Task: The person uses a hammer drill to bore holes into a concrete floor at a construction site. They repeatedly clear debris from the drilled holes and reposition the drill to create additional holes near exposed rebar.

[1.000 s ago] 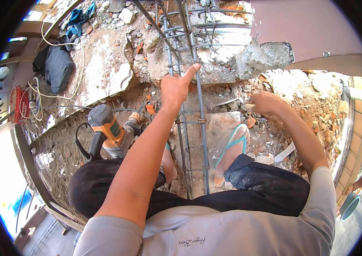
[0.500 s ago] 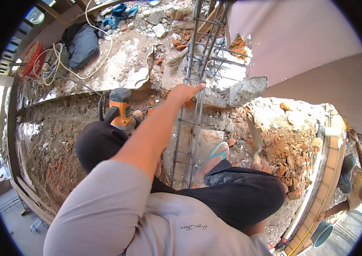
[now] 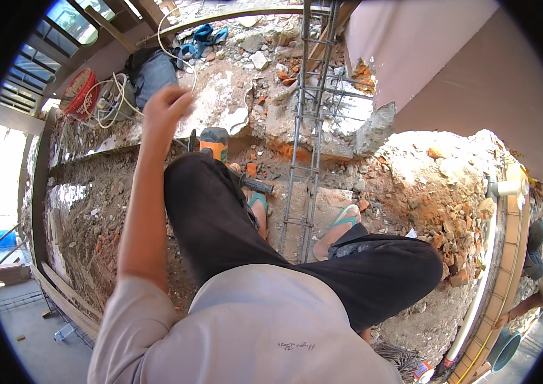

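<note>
One hand in sight: the left hand (image 3: 168,105), raised well left of the rebar cage (image 3: 310,116); blurred, fingers seemingly part curled; could not tell whether they were spread, pressed together or pinching something; the right hand was out of view, so its grip could not be told either.

Rebar cage ran away from the person's body, between the two feet; its long bars were tied across by thin stirrups; a left sandal (image 3: 257,200), green-strapped, lay just left of it, a right sandal (image 3: 346,221) just right of it.

Orange-and-black power tool (image 3: 215,142) stood left of the cage, partly hidden behind the bent knee; its black side handle (image 3: 257,185) pointed toward the cage; dark bag (image 3: 156,75) lay farther left of the cage, behind the raised hand as seen from the head; red bucket (image 3: 85,96) farther left again; crumpled blue cloth (image 3: 204,40) left of the cage's far part.

Right of the cage: broken concrete lump (image 3: 376,128) at the foot of a pinkish wall (image 3: 450,70); a slope of brick rubble (image 3: 438,205); beyond that, white pipe (image 3: 481,281) along a tiled edge (image 3: 508,249); a co-worker's forearm (image 3: 521,310) and a green bucket (image 3: 506,351) lay farthest right of the cage.
</note>
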Action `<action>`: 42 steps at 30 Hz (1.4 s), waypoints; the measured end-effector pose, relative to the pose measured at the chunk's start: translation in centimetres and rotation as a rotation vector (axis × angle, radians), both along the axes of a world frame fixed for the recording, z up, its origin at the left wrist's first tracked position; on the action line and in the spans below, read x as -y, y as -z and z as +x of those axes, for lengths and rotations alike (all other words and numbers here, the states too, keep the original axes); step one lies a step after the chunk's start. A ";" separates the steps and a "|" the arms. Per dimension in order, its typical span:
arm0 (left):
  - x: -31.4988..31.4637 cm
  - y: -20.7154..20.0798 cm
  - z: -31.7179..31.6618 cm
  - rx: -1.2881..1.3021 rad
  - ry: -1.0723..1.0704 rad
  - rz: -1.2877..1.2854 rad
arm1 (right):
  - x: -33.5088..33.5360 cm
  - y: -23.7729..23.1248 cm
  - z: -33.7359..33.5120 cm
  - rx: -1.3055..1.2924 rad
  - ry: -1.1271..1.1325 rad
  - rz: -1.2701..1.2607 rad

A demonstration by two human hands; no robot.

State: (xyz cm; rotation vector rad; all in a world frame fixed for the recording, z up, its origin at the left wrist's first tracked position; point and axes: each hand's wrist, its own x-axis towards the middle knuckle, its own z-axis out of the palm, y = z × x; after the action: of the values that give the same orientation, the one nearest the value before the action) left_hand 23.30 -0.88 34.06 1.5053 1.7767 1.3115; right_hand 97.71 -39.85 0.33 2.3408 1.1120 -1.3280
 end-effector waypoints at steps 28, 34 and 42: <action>10.6 12.6 -0.2 0.235 0.131 -0.412 | -34.9 -36.9 -30.7 -0.810 -0.130 0.950; 8.2 13.9 0.1 0.609 -0.243 -0.609 | -38.5 -24.9 -39.0 -0.563 -0.640 0.671; 3.5 15.8 -5.6 1.160 -0.377 -0.494 | -34.4 -10.3 -51.3 -0.513 -0.872 0.195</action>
State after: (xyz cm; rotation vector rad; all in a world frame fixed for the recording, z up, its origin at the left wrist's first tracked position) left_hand 17.74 -4.42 18.29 0.0223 1.3861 1.3238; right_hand 46.42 -5.46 10.60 1.2742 2.1424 -1.4799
